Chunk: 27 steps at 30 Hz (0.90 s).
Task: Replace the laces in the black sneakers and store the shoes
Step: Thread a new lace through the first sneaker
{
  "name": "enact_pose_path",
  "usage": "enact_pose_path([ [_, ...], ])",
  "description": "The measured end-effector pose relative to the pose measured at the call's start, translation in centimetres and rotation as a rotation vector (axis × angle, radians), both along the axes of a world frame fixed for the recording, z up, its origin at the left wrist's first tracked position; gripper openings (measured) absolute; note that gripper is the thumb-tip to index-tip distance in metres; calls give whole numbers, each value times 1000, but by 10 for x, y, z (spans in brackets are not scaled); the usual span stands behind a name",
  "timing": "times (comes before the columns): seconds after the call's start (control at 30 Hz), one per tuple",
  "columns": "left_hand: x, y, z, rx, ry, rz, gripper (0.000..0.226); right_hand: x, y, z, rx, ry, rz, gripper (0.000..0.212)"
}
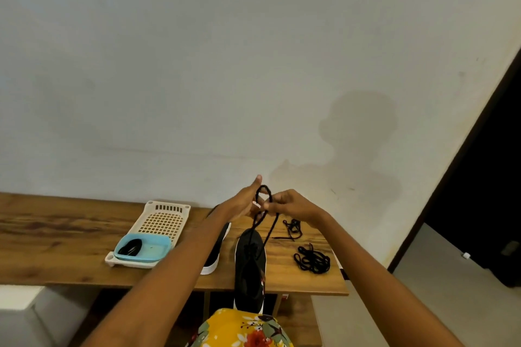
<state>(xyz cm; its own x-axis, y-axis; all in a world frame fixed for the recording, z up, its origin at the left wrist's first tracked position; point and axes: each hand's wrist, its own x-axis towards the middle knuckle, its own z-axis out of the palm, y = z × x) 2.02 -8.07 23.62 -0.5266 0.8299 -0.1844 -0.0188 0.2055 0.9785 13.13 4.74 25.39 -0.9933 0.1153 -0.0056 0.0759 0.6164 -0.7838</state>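
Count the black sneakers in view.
2. One sneaker lies at the table's front edge, its lace held up by both hands; the other sneaker lies left of it, partly hidden behind the left forearm.
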Motion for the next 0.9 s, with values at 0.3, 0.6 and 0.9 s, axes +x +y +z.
enact_pose_path([
  [0.3,-16,4,1,15,-148,-122,28,-13,3,-16,875,362,-130,15],
  [0.6,-42,20,-30,-127,312,185,17,-21,30,-53,595,492,-401,11],
  [0.9,-66,17,-109,295,-700,1041,25,0,82,-112,1062,-442,-421,25],
])
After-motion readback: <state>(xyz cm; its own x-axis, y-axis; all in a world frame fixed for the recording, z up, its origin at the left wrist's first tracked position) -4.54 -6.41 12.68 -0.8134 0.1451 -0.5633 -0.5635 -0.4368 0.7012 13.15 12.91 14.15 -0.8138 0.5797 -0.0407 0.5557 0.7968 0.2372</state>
